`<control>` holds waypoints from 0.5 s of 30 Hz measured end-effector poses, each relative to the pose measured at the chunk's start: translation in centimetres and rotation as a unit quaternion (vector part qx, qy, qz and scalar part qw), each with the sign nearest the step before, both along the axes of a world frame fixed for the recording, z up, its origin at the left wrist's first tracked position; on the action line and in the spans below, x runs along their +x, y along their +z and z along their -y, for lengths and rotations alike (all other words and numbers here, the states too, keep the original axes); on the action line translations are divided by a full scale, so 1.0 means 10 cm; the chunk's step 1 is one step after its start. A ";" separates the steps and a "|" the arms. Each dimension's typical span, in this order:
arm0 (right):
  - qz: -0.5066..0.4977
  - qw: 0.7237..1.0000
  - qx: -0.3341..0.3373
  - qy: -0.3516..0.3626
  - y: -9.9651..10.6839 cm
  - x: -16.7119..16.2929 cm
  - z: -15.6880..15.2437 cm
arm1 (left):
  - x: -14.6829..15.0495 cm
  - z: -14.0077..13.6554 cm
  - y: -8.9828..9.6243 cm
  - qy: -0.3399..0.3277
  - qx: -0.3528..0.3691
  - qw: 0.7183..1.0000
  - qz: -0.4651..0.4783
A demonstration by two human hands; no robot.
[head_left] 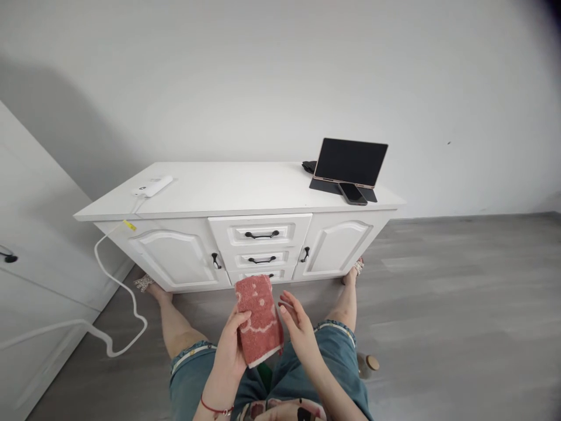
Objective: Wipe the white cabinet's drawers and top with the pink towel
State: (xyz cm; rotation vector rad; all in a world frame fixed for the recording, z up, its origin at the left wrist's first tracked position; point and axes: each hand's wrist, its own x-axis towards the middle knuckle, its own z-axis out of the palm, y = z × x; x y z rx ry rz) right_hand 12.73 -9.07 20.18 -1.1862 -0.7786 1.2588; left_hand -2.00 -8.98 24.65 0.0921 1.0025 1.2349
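A folded red towel (260,318) with a pale pattern and a white edge is held upright above my lap. My left hand (234,342) grips it along its left side, with the thumb on the front face and the other fingers hidden behind. Just off the towel's right edge is my right hand (298,330), its fingers parted and bent slightly, with nothing in it. The white cabinet (228,187) stands directly in front of both hands.
On the cabinet top stand a black-screened tablet (350,162), a phone (352,194) and a white power strip (154,186). Its white cord (97,257) hangs down at the left. A jar with a wooden lid (372,362) is on the floor by my right leg.
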 end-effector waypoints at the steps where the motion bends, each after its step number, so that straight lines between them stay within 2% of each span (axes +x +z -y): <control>1: 0.002 1.000 -0.002 0.008 0.02 -0.02 0.02 | 0.02 0.01 0.00 0.011 0.006 1.000 -0.004; 4: -0.014 0.998 -0.008 0.062 0.15 -0.11 0.10 | 0.09 0.06 0.02 0.030 0.038 0.999 -0.011; 8: -0.150 0.980 -0.037 0.123 0.30 -0.20 0.15 | 0.18 0.09 0.02 0.008 0.055 0.998 -0.018; 11: -0.226 0.967 -0.067 0.095 0.31 -0.22 0.14 | 0.20 0.07 -0.03 -0.016 0.049 0.998 -0.042; 15: -0.232 0.970 -0.062 0.049 0.25 -0.20 0.11 | 0.15 0.04 -0.14 -0.036 0.062 0.994 -0.081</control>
